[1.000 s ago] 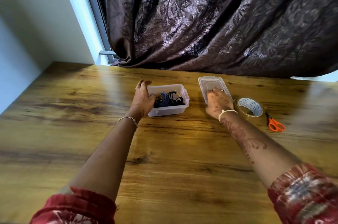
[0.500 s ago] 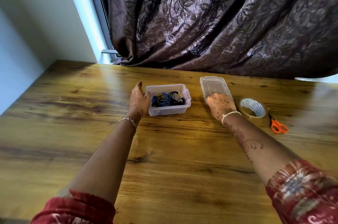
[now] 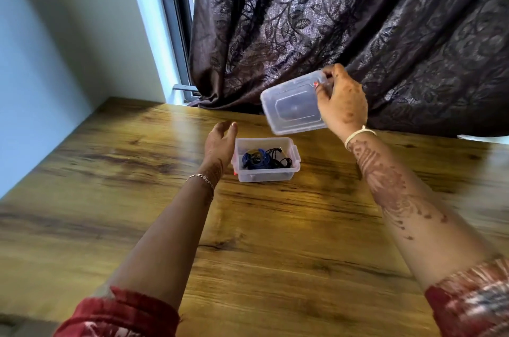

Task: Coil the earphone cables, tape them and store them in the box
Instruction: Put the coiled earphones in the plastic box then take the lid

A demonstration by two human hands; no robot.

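A small clear plastic box (image 3: 294,171) stands open on the wooden table, holding coiled blue earphones (image 3: 254,159) and black earphones (image 3: 281,162). My right hand (image 3: 341,102) grips the clear lid (image 3: 293,105) by its right end and holds it tilted in the air above and behind the box. My left hand (image 3: 220,141) hovers just left of the box, fingers apart, holding nothing; whether it touches the box wall is unclear.
The wooden table (image 3: 248,240) stretches toward me. A dark patterned curtain (image 3: 330,20) hangs behind the box and drapes onto the table's far edge. A pale wall (image 3: 55,47) and window frame stand at the left.
My right hand has picked the lid up off the table and raised it above the box. My left hand has loosened from the box's side. The tape roll and scissors have left the view.
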